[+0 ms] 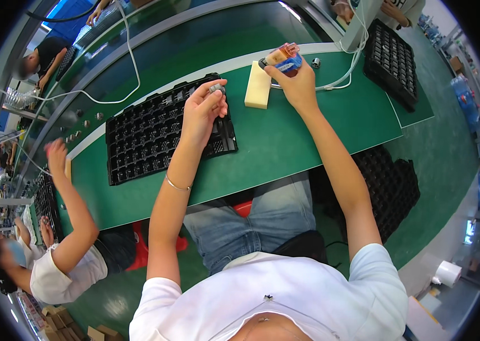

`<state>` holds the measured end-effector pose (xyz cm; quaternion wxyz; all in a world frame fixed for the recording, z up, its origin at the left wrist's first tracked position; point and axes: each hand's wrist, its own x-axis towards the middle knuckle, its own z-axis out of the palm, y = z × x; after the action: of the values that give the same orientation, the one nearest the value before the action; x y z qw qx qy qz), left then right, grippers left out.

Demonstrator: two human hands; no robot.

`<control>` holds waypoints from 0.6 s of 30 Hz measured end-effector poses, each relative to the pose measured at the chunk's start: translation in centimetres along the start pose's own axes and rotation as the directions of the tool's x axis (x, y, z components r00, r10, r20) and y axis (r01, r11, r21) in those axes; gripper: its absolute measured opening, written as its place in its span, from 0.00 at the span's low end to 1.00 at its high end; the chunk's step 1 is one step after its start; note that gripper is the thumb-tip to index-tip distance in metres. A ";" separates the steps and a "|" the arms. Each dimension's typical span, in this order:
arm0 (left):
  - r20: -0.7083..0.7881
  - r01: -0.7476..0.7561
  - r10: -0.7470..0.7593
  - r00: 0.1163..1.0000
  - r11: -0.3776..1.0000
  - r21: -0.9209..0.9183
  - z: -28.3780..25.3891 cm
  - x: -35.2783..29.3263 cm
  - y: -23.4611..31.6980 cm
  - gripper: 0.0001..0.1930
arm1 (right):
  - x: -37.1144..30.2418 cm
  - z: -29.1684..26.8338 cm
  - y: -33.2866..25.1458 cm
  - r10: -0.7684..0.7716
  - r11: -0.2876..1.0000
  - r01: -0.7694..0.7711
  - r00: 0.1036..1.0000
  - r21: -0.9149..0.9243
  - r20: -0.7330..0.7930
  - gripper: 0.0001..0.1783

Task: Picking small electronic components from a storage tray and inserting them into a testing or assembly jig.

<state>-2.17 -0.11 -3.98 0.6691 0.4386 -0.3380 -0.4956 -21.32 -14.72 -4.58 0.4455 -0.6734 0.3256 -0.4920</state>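
Note:
My left hand (203, 113) is raised over the right part of a black compartment tray (149, 136), its fingers pinched on a small grey metal part (217, 88). Further right, my right hand (299, 88) grips a small bottle (285, 58) with a blue label and orange-brown sides, tilted with its dark end to the left. That end is just over the top of a pale yellow foam block (258, 88) on the green table. Another small metal part (315, 62) stands beyond my right hand. The two hands are apart.
A second black tray (390, 65) sits at the table's right end, and more black trays (393, 187) are below it. White cables (342, 85) run along the back. At left, a co-worker (69, 250) reaches over the same bench, near several small metal parts (86, 123).

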 end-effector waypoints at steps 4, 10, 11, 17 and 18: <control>0.005 0.009 -0.009 1.000 1.000 -0.006 0.1 0.1 0.0 0.15 | 0.4 -0.4 0.7 0.049 0.999 -0.049 0.997 -0.008 0.055 0.21; -0.001 0.006 -0.006 1.000 1.000 -0.006 -0.2 -0.2 -0.1 0.15 | 0.0 -1.0 -1.0 0.042 0.995 -0.032 0.993 -0.090 0.114 0.23; -0.003 0.006 -0.006 1.000 1.000 -0.007 -0.1 -0.2 -0.1 0.15 | 0.1 -1.3 -0.9 -0.050 0.978 0.073 0.992 -0.196 0.118 0.23; -0.007 0.017 -0.017 1.000 1.000 0.000 0.0 -0.2 -0.1 0.15 | -0.2 -0.9 -0.3 -0.079 0.854 0.186 0.969 -0.485 0.232 0.22; -0.010 0.018 -0.018 1.000 1.000 0.006 0.0 -0.1 -0.1 0.15 | -0.2 -0.9 -0.2 -0.077 0.853 0.181 0.971 -0.489 0.226 0.22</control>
<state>-2.28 0.00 -4.06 0.6650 0.4461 -0.3323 -0.4984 -22.26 -14.74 -4.39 0.2493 -0.8326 0.3510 -0.3485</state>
